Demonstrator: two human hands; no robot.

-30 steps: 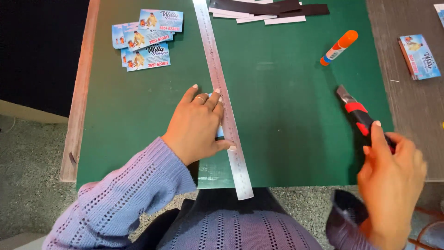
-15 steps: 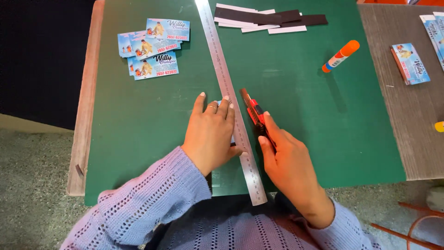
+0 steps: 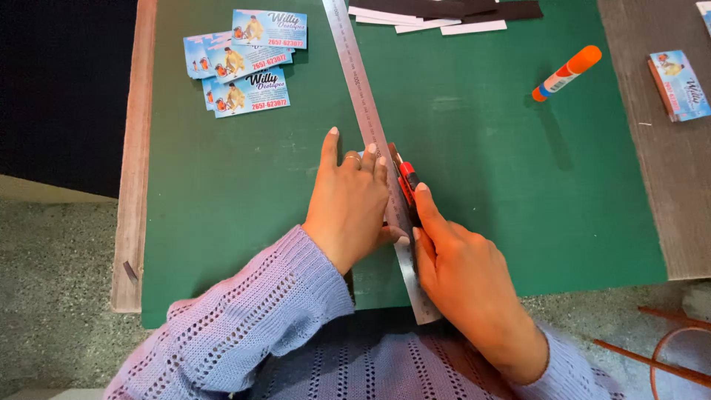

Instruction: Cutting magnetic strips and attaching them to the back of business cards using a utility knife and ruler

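Note:
A long steel ruler [image 3: 358,81] lies lengthwise down the green cutting mat [image 3: 244,192]. My left hand [image 3: 349,200] presses flat on the mat against the ruler's left edge, fingers spread, a ring on one finger. My right hand [image 3: 459,267] grips a red and black utility knife [image 3: 404,178] with its tip set along the ruler's right edge, the forefinger stretched over the knife's back. Whatever lies under my left hand is hidden.
Several printed blue cards [image 3: 244,59] lie at the mat's far left. Black and white strips [image 3: 452,13] sit at the far edge. An orange-capped glue stick [image 3: 566,72] rests to the right. Another card stack [image 3: 678,84] lies on the grey wooden table [image 3: 666,185].
My right hand came in from the right edge of the mat with the knife and set it against the ruler. The left hand stayed pressed by the ruler.

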